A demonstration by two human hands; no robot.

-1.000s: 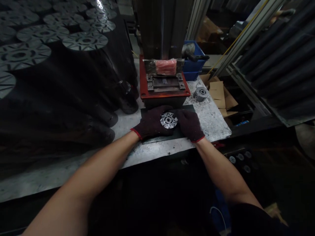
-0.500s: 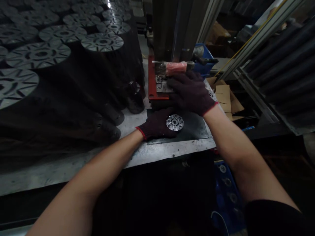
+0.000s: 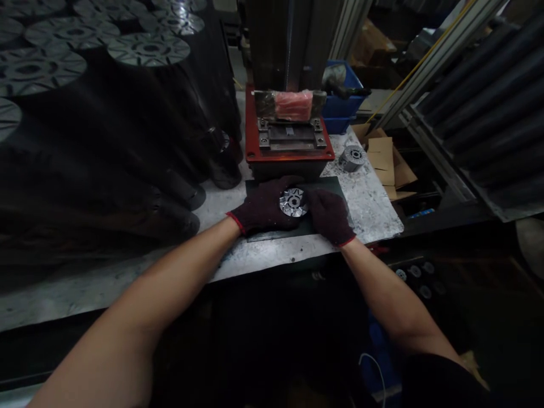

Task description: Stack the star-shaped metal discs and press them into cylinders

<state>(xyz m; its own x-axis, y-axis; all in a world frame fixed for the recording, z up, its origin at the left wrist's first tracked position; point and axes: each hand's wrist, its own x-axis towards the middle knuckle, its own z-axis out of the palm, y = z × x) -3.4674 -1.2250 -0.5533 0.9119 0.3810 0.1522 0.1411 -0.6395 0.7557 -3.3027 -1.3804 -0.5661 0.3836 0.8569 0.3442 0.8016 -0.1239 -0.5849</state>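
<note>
Left grip [image 3: 266, 205] and right grip [image 3: 329, 216], in dark knit gloves [image 3: 272, 212] with red cuffs, close on a slotted steel disc [image 3: 293, 202] from either side at a factory surface [image 3: 365, 209]. Fingers of both grips touch the disc's rim, but whether they clamp it or only steady it cannot be told. The disc lies flat near the middle of a dark mat [image 3: 335, 184], between the two grips and just in front of a red press bed [image 3: 254, 141].

Solid stamped steel, the disc looks stiff and heavy for its size, its bright face possibly slick with oil and its cut edges possibly sharp. The outer rim, taken from both sides, looks the safest hold.

A squat steel hub [image 3: 351, 158] sits on the surface to the right of the press, beside flattened cardboard [image 3: 380, 161]. A blue crate [image 3: 342, 105] stands behind the press. Tall dark stacks [image 3: 148, 50] topped with matching slotted discs rise along the left side.
</note>
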